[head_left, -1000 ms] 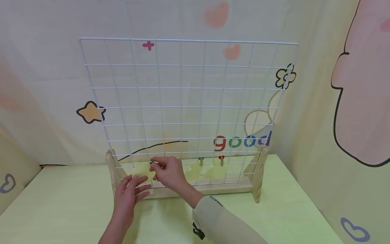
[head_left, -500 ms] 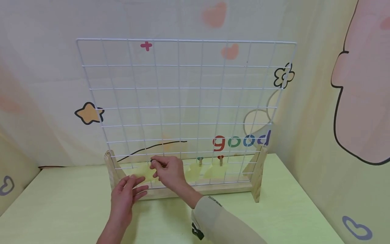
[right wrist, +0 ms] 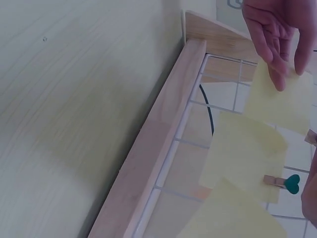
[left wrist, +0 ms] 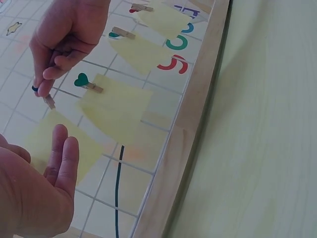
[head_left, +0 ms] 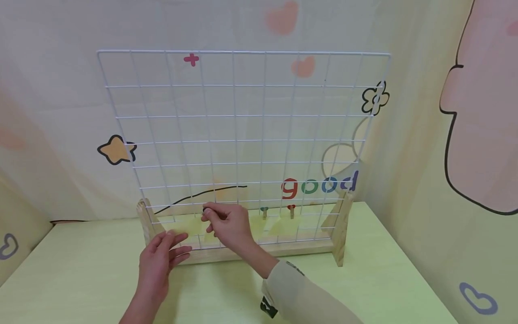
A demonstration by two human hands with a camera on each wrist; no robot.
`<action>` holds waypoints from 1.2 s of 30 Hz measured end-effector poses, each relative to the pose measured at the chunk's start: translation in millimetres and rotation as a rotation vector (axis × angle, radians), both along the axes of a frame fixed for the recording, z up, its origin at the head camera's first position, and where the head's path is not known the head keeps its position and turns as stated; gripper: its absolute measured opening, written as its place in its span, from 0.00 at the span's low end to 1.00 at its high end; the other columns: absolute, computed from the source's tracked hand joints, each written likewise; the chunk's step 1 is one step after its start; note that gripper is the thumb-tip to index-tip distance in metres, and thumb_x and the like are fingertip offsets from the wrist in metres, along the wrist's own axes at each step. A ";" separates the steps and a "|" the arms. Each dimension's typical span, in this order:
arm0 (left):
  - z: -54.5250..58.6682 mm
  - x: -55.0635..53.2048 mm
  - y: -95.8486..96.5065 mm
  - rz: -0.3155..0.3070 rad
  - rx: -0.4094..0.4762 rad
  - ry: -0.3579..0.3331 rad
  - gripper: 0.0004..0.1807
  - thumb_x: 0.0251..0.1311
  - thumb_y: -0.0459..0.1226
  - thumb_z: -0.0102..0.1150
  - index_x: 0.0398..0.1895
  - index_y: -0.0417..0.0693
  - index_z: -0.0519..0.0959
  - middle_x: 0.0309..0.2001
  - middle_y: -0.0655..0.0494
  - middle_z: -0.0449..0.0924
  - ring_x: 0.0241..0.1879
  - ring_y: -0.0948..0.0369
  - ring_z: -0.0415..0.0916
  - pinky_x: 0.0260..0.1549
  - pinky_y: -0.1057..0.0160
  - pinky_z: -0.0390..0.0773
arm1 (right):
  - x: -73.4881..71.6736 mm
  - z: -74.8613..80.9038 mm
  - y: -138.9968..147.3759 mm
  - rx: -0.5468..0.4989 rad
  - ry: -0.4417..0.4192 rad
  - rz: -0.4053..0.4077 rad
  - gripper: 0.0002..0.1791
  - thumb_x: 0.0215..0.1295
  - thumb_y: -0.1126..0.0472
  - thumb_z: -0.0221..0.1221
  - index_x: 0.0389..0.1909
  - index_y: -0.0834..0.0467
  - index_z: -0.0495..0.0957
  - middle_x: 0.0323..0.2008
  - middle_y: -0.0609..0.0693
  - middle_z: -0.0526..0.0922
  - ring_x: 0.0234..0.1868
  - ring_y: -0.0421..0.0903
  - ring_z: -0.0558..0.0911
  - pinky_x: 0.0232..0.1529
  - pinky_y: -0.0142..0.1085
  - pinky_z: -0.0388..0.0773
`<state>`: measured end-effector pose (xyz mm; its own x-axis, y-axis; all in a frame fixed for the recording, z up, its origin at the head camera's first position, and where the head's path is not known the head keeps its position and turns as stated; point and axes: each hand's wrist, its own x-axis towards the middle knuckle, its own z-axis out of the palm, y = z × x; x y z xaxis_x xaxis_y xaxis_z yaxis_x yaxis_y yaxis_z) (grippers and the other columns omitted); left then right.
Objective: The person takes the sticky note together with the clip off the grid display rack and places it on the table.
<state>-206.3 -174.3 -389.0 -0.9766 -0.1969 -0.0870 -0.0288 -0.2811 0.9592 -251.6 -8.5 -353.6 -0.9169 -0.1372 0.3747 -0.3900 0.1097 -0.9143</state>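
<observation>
My right hand (head_left: 230,225) pinches a small wooden clothespin (left wrist: 49,101) with a dark knob, at the lower left of the white wire grid (head_left: 233,116). The clothespin's tip meets a yellow sticky note (left wrist: 86,148), the leftmost on the grid. My left hand (head_left: 155,267) touches that note's outer end with mostly straight fingers, some held away from it. To the right, another yellow note (left wrist: 116,106) hangs from a clothespin with a green heart (left wrist: 81,80); the head view mostly hides it behind my right hand.
Further right, yellow notes hang from clothespins with a teal heart (head_left: 264,209) and a red heart (head_left: 291,208). The grid stands in a wooden base (head_left: 243,253) with upright end pieces (head_left: 341,231) on a pale table (head_left: 384,279). A printed cloth (head_left: 251,27) hangs behind.
My right hand has shifted slightly to the right and up along with the clothespin. My left hand has drawn a little to the left. The whole head view has drifted slightly.
</observation>
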 end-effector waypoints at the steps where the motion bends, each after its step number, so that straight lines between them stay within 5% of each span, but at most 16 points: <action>1: 0.8 1.1 -0.4 -0.001 -0.003 0.000 0.12 0.72 0.44 0.46 0.46 0.44 0.67 0.34 0.64 0.86 0.30 0.62 0.85 0.38 0.63 0.82 | 1.1 0.8 1.7 -0.006 0.008 0.005 0.09 0.65 0.64 0.61 0.43 0.59 0.86 0.27 0.51 0.86 0.19 0.38 0.81 0.22 0.32 0.80; 14: 6.1 21.1 -3.1 -0.043 0.010 -0.036 0.12 0.71 0.45 0.48 0.41 0.44 0.67 0.34 0.61 0.86 0.28 0.62 0.84 0.38 0.62 0.82 | 18.0 5.1 39.9 -0.009 0.044 0.052 0.09 0.65 0.67 0.60 0.43 0.64 0.85 0.27 0.58 0.86 0.20 0.41 0.81 0.24 0.33 0.80; 20: 2.1 29.2 -7.8 -0.080 -0.008 -0.035 0.11 0.71 0.45 0.50 0.40 0.46 0.69 0.35 0.60 0.86 0.30 0.61 0.84 0.38 0.62 0.82 | 26.7 3.5 63.3 0.001 0.022 0.064 0.10 0.65 0.68 0.59 0.44 0.65 0.84 0.27 0.59 0.85 0.21 0.42 0.81 0.27 0.44 0.83; 26: -0.8 34.8 -11.3 -0.117 -0.061 -0.072 0.10 0.72 0.44 0.47 0.42 0.46 0.66 0.36 0.62 0.86 0.31 0.61 0.84 0.38 0.62 0.82 | 35.8 -1.4 86.0 0.006 -0.016 0.092 0.10 0.65 0.69 0.58 0.44 0.69 0.82 0.27 0.61 0.83 0.21 0.40 0.79 0.25 0.30 0.79; 36: -8.9 43.2 -16.8 -0.161 -0.146 -0.116 0.10 0.72 0.42 0.47 0.43 0.44 0.66 0.38 0.60 0.86 0.30 0.58 0.83 0.37 0.60 0.82 | 44.5 -13.6 121.3 0.095 -0.095 0.112 0.11 0.66 0.68 0.57 0.44 0.71 0.81 0.24 0.59 0.82 0.20 0.40 0.77 0.22 0.29 0.77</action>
<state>-163.1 -191.1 -397.8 -0.9816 -0.0588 -0.1818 -0.1737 -0.1223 0.9772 -207.2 112.8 -367.2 -0.9245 -0.2712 0.2678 -0.3172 0.1582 -0.9351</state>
